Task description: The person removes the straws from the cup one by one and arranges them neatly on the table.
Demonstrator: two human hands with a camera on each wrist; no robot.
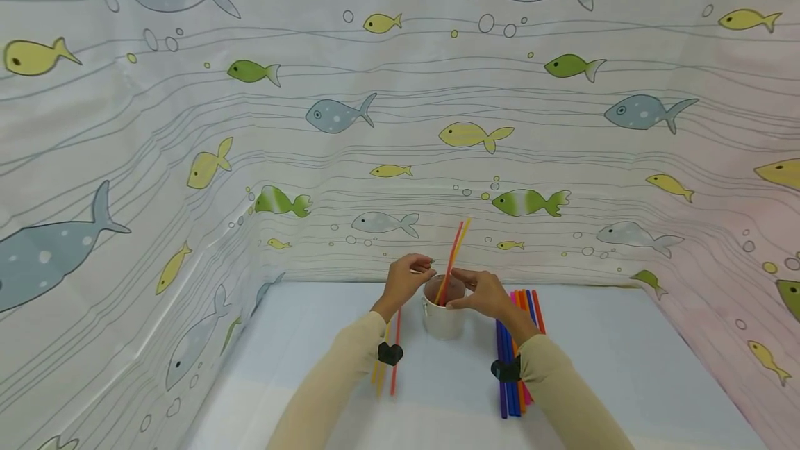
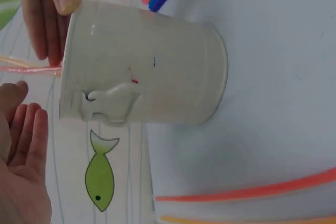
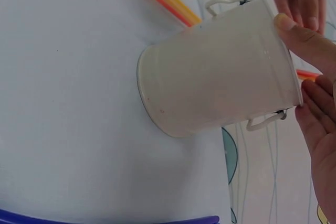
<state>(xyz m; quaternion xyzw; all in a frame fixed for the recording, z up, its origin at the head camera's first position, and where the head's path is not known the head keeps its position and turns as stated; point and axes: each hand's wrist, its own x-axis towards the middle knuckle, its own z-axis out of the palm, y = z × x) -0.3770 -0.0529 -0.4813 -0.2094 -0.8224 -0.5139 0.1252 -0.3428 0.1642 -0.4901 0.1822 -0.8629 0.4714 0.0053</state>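
Note:
A small white metal bucket (image 1: 443, 321) with wire handle loops stands upright on the table. One red straw (image 1: 454, 248) and one yellow straw (image 1: 464, 236) lean out of its mouth. My right hand (image 1: 484, 293) holds the bucket by its rim, the thumb (image 3: 307, 43) at the near edge and the fingers across toward the far side. Left of the rim, my left hand (image 1: 406, 279) hovers with loosely bent fingers and nothing between them; in the left wrist view its palm (image 2: 26, 182) shows beside the bucket's mouth.
On the table (image 1: 606, 353), a red straw (image 1: 395, 367) and yellow straws (image 1: 378, 373) lie left of the bucket. Several thicker sticks, among them a purple stick (image 1: 503, 380) and a blue stick (image 1: 512, 394), lie under my right wrist. A fish-patterned curtain (image 1: 431, 193) borders the table behind and at both sides.

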